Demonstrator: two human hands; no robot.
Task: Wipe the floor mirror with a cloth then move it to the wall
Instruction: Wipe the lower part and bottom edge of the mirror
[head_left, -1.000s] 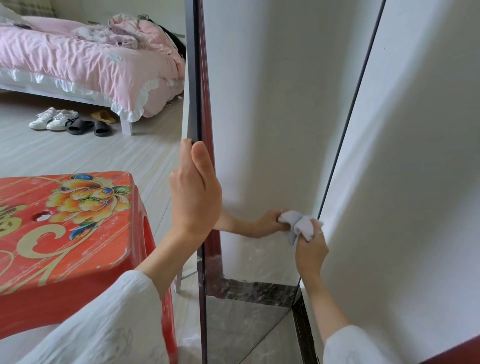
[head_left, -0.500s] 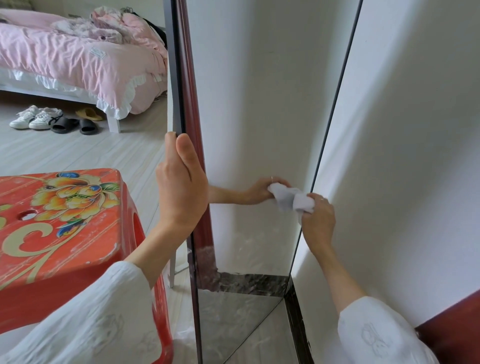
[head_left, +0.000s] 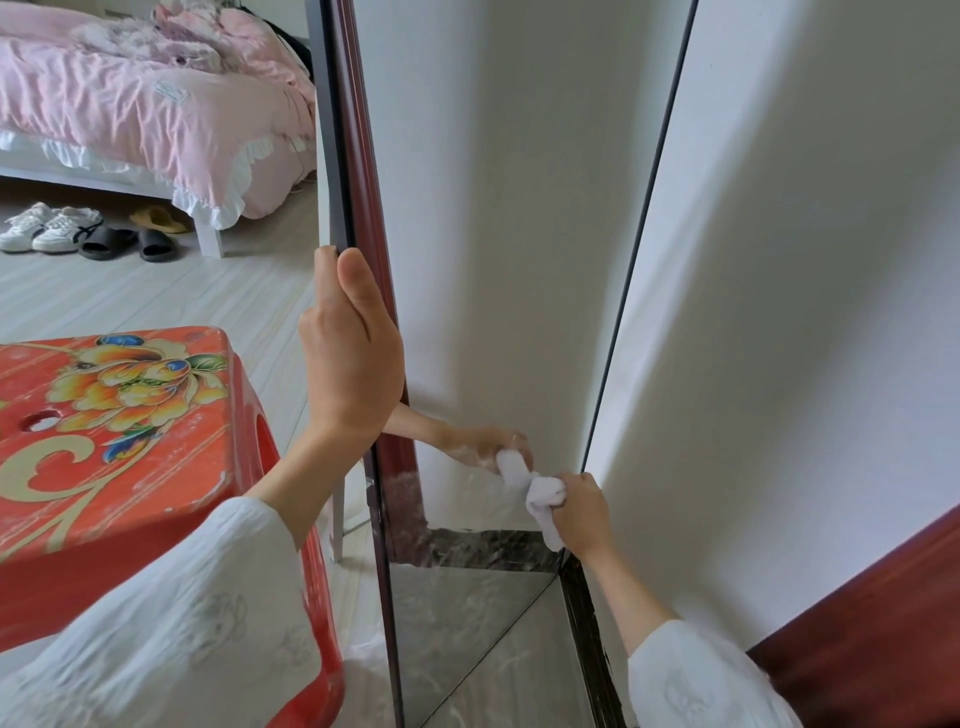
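Note:
A tall floor mirror (head_left: 509, 234) with a thin dark frame stands upright in front of me, reflecting the white wall and my right arm. My left hand (head_left: 349, 353) grips its left edge at mid height. My right hand (head_left: 582, 512) holds a crumpled white cloth (head_left: 543, 493) pressed against the glass low down, near the mirror's right edge. The glass below the cloth shows smeared streaks.
A red plastic stool (head_left: 130, 441) with a flower print stands close on my left. The white wall (head_left: 805, 312) is directly right of the mirror, with a dark red door frame (head_left: 883, 623) at lower right. A pink bed (head_left: 145, 114) and shoes (head_left: 52, 228) lie behind.
My right hand moved the cloth up the glass, then back down and slightly left. My left hand kept its grip on the mirror's edge.

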